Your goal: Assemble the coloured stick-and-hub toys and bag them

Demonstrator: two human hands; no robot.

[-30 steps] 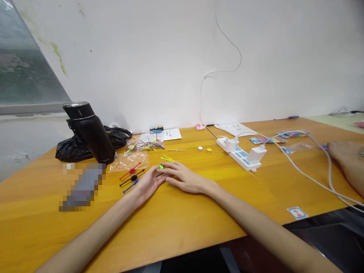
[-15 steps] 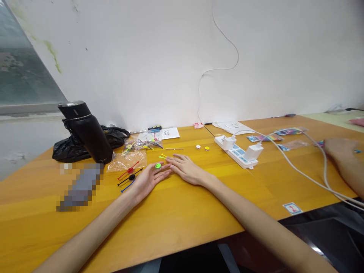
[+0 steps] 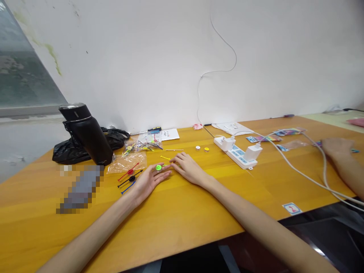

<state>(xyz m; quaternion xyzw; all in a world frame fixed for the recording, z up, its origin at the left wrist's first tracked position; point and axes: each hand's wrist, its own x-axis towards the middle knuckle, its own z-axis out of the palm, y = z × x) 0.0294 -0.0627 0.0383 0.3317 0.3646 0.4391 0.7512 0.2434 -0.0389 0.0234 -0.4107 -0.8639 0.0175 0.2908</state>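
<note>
Palm up on the table, my left hand (image 3: pixel 149 181) holds a small green round spinner base (image 3: pixel 158 167) between thumb and fingers. My right hand (image 3: pixel 188 169) reaches in from the right, fingers bent and pinching a thin green arrow (image 3: pixel 167 165) close to that base. The fingers hide part of this arrow. Just beyond the fingertips lies a yellow arrow (image 3: pixel 165 158). Left of my left hand are a red arrow spinner (image 3: pixel 130 171), a black one (image 3: pixel 132 178) and a blue one (image 3: pixel 127 187), partly covered by the hand.
A black bottle (image 3: pixel 89 134) stands before a black plastic bag (image 3: pixel 115 137). Clear bags (image 3: pixel 126 162) lie nearby. White (image 3: pixel 198 148) and yellow (image 3: pixel 207 149) round pieces sit behind my right hand. A power strip (image 3: pixel 239 153) with cables is further right; another person's hand (image 3: pixel 337 146) rests beyond.
My right hand has drawn back slightly and its fingers have curled, taking the green arrow from beside the yellow one towards the green base. My left hand stays nearly still.
</note>
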